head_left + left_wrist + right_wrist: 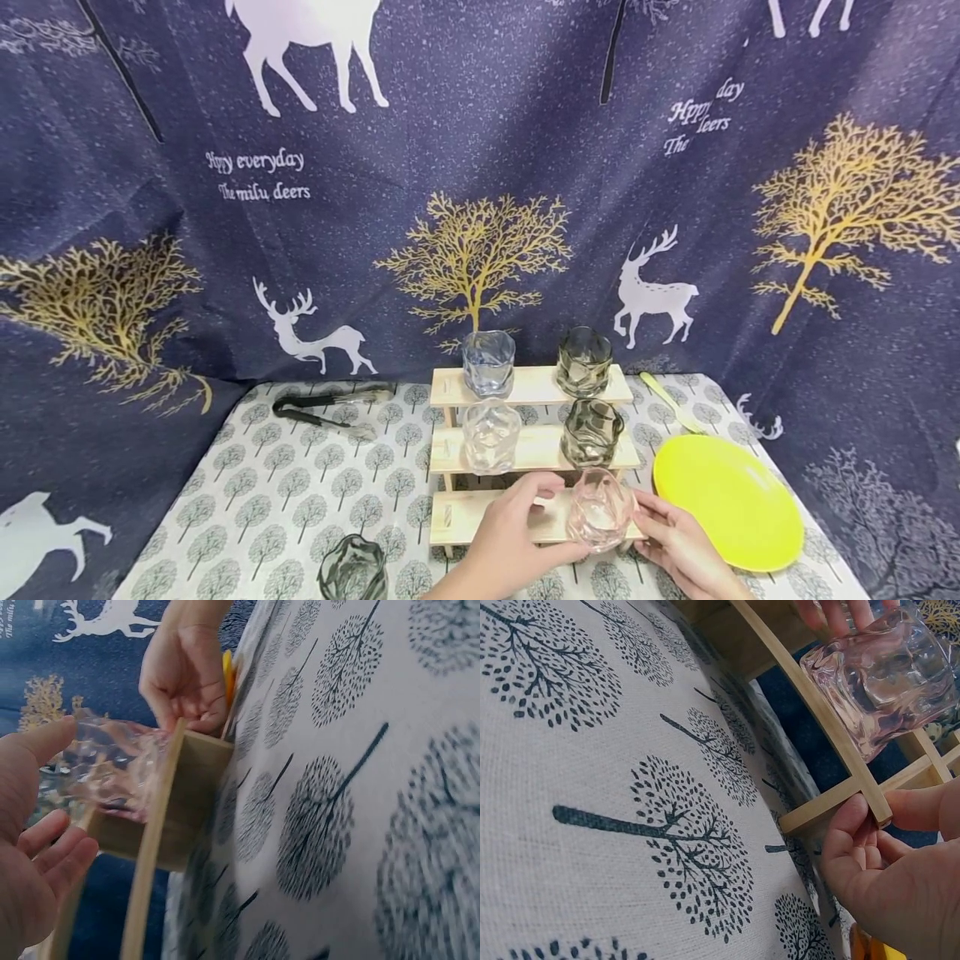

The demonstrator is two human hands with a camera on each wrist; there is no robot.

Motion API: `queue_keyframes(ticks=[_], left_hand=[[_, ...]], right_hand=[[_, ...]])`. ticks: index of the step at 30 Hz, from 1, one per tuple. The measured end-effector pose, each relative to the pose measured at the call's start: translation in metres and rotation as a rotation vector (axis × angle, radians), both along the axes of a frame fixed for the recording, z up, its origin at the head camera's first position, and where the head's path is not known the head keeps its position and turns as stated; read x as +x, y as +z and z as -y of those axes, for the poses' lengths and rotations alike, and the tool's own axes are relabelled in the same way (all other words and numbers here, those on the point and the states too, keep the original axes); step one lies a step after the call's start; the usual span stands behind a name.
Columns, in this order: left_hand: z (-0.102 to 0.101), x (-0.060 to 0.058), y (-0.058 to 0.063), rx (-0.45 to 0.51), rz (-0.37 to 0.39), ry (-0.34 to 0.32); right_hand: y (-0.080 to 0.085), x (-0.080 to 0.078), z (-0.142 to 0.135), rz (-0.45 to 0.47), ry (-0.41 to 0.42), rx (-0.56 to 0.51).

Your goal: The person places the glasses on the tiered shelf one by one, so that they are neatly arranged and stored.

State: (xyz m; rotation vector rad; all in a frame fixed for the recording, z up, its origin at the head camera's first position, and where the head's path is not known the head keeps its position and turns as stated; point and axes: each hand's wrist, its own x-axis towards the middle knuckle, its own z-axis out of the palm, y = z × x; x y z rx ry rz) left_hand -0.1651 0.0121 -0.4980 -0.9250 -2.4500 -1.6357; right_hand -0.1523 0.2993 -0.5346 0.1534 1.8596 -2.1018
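A clear pink glass [600, 510] with wavy sides stands at the right end of the lowest step of a wooden three-tier shelf [459, 518]. Beside it, my left hand [512, 533] has thumb and fingers spread apart, near the glass's left side. My right hand [678, 542] pinches the right end of that lowest step between thumb and fingers, as the right wrist view shows at the wooden corner [881, 814]. On the middle step stand a clear glass [491, 437] and a dark grey glass [592, 433]. The top step bears a bluish glass [488, 365] and another dark glass [584, 362].
Another dark glass [352, 571] stands on the tree-print tablecloth [300, 492] at front left. Black-handled tongs [322, 410] lie at the back left. To the right are a yellow plate [727, 504] and a light green utensil [671, 402]. A dark blue deer-print cloth [480, 150] hangs behind.
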Motion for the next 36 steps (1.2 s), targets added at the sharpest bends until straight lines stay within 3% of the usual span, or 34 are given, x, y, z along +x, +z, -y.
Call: queue_keyframes(ticks=[13, 20, 27, 32, 36], left_hand=[[0.063, 0.013, 0.027, -0.095, -0.244, 0.017], [0.107, 0.016, 0.036, -0.224, -0.242, 0.029], [0.156, 0.011, 0.028, -0.301, -0.349, 0.105], [0.19, 0.012, 0.015, -0.368, -0.305, 0.18], [0.216, 0.014, 0.0, -0.405, -0.278, 0.196]], right_hand=[[0.001, 0.0, -0.002, -0.025, 0.026, -0.023], [0.001, 0.0, -0.002, -0.034, 0.028, -0.023], [0.001, -0.001, -0.003, -0.039, 0.031, -0.025], [-0.001, -0.001, -0.004, -0.029, 0.027, -0.028], [-0.002, -0.001, -0.003, -0.036, 0.025, -0.038]])
